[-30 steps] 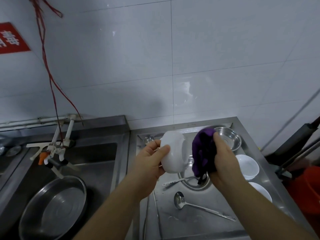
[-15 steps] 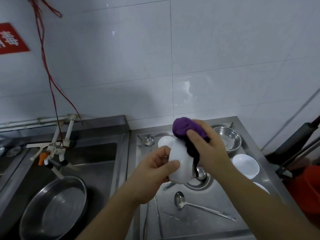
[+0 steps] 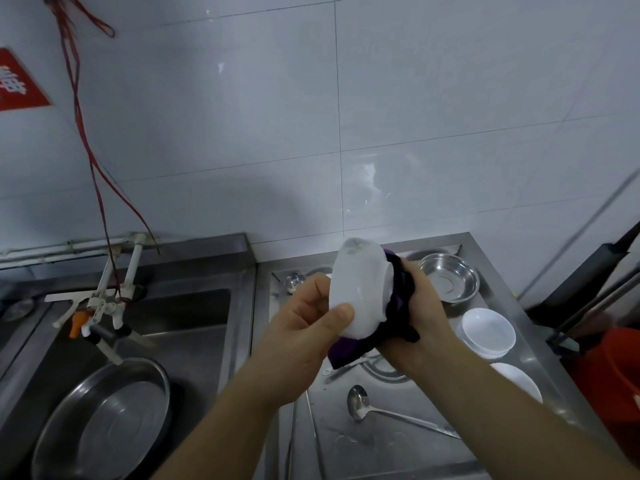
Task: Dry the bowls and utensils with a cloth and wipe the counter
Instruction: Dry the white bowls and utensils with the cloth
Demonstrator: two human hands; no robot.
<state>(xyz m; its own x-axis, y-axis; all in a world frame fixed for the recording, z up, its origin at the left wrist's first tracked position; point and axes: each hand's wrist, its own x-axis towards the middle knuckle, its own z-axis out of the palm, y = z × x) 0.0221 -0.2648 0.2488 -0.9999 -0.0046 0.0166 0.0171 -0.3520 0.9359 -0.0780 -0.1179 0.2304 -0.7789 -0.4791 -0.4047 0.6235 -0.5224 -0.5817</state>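
- Below our hands, a spoon (image 3: 360, 403) lies on the steel surface (image 3: 346, 452).
- Our left hand (image 3: 304, 327) grips a white bowl (image 3: 360, 289), held on edge above the surface.
- Our right hand (image 3: 419, 317) clutches a purple cloth (image 3: 398, 306) against the bowl's far side.
- Right of our hands sit white bowls (image 3: 488, 327); beyond them, a steel bowl (image 3: 450, 277).

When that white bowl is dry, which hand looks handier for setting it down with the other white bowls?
Probably the left hand: it alone grips the white bowl. The right hand is nearer the stacked white bowls but is full of purple cloth.
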